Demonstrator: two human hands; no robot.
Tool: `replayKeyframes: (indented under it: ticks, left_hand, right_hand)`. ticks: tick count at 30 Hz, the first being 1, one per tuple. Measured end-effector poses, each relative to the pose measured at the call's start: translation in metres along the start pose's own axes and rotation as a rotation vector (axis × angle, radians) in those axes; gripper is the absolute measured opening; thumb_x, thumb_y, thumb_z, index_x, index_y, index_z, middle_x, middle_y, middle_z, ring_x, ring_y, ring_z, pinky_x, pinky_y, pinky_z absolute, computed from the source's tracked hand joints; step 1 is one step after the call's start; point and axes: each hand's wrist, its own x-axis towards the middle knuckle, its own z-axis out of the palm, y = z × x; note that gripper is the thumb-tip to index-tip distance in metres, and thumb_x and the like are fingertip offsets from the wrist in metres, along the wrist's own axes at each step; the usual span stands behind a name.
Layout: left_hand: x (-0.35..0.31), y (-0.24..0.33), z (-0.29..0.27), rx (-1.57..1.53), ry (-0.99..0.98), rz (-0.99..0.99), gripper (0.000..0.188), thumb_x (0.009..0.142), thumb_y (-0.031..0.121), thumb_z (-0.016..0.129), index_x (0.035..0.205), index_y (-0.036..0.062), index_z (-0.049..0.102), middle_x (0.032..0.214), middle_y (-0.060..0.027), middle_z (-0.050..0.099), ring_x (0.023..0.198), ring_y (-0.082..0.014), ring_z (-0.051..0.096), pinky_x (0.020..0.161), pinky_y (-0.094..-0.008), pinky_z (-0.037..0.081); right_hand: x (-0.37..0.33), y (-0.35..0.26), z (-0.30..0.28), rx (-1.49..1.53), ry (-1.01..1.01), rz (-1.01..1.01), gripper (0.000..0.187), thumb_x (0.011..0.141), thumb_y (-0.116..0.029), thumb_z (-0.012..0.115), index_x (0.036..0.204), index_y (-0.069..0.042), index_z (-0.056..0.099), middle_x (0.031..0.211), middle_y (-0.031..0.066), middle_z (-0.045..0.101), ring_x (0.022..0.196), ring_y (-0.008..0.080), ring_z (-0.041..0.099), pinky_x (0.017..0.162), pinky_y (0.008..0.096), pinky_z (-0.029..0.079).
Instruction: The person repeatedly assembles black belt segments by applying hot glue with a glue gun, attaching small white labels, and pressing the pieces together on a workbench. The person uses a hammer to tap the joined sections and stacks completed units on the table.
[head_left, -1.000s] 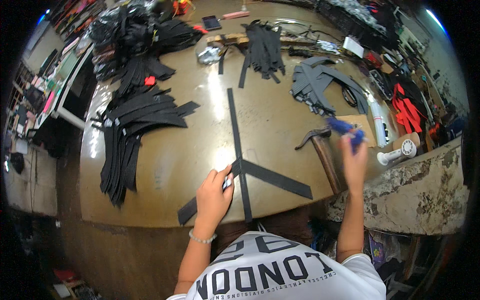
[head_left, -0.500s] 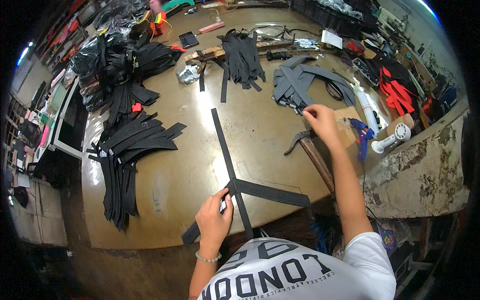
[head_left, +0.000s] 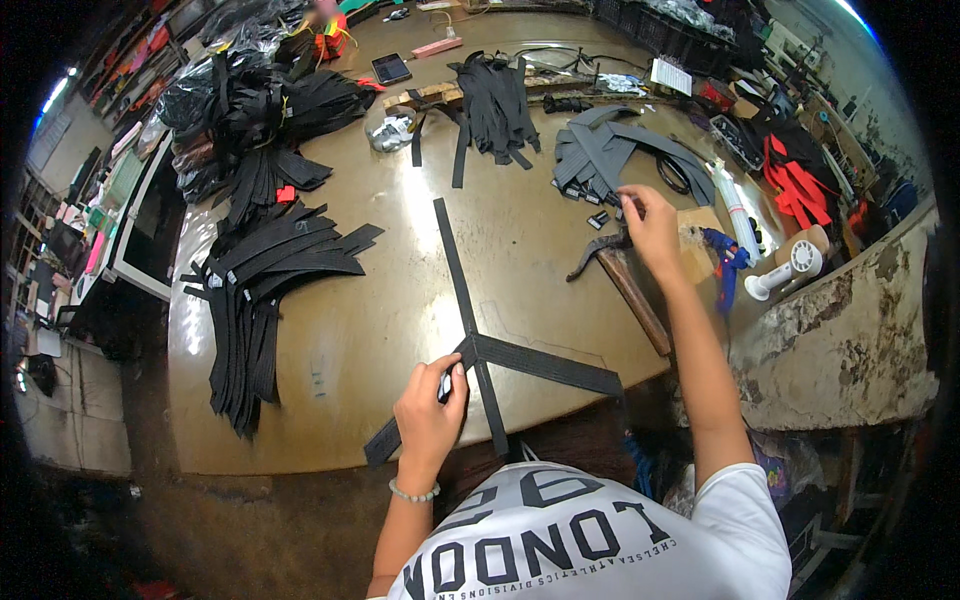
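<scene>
Listing from your left across the tabletop [head_left: 330, 400]:

1. Stacked black straps [head_left: 270, 290], fanned in a flat heap at the left; a taller tangle of the same black webbing [head_left: 250, 100] lies behind it. Not in hand.

2. Your left hand [head_left: 430, 410], near the front edge. Grip clenched on the joint of the strap assembly, thumb and fingers pinching a small dark piece there; what that piece is cannot be told.

3. Strap assembly [head_left: 470, 330]: one long black strap running away from you up the middle, a second arm branching right, a short tail crossing under your hand toward the left edge. Judged light, limp and flat, with a woven face that should not slip. It will flop if lifted by an end, so take it at the joint, where the arms meet, or press it flat against the tabletop.

4. Hammer [head_left: 630, 285], wooden handle, lying just right of the long strap. Judged heavy and rigid.

5. Your right hand [head_left: 650, 220], reaching far forward, fingers curled over small black buckles [head_left: 600, 218] beside the grey strap pile [head_left: 620, 150]; whether it has closed on one cannot be told. Judged small, hard, easily pinched.

6. Blue tool [head_left: 725, 260] and white fan [head_left: 785, 270], far right
</scene>
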Motion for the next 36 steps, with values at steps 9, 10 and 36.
replayKeyframes:
  ticks: [9,10,36]
  left_hand:
    - [-0.006,0.026,-0.021,-0.273,-0.242,-0.126,0.017,0.085,0.013,0.073,0.097,0.0013,0.07,0.074,-0.011,0.06,0.062,-0.0189,0.057,0.058,-0.0313,0.044]
    - [-0.006,0.027,-0.024,-0.311,-0.337,-0.134,0.019,0.084,0.014,0.075,0.097,0.0009,0.07,0.074,-0.0112,0.061,0.063,-0.0184,0.058,0.058,-0.0307,0.045]
    - [0.023,0.004,-0.002,-0.138,-0.146,-0.379,0.019,0.083,0.018,0.074,0.094,0.0034,0.072,0.067,-0.0135,0.064,0.055,-0.0213,0.059,0.057,-0.0317,0.047]
  right_hand:
    - [-0.1,-0.143,-0.01,0.48,-0.804,-0.373,0.023,0.088,-0.001,0.062,0.111,-0.003,0.065,0.097,0.0143,0.064,0.087,0.0269,0.065,0.076,0.0362,0.051]
    - [-0.109,-0.148,-0.01,0.542,-0.928,-0.347,0.025,0.088,-0.003,0.064,0.113,-0.004,0.064,0.097,0.0145,0.064,0.088,0.0279,0.065,0.077,0.0362,0.052]
    - [-0.151,-0.111,0.031,0.467,-0.575,0.155,0.014,0.091,-0.008,0.063,0.102,0.001,0.066,0.09,0.0106,0.062,0.071,0.0153,0.061,0.063,0.0266,0.05]
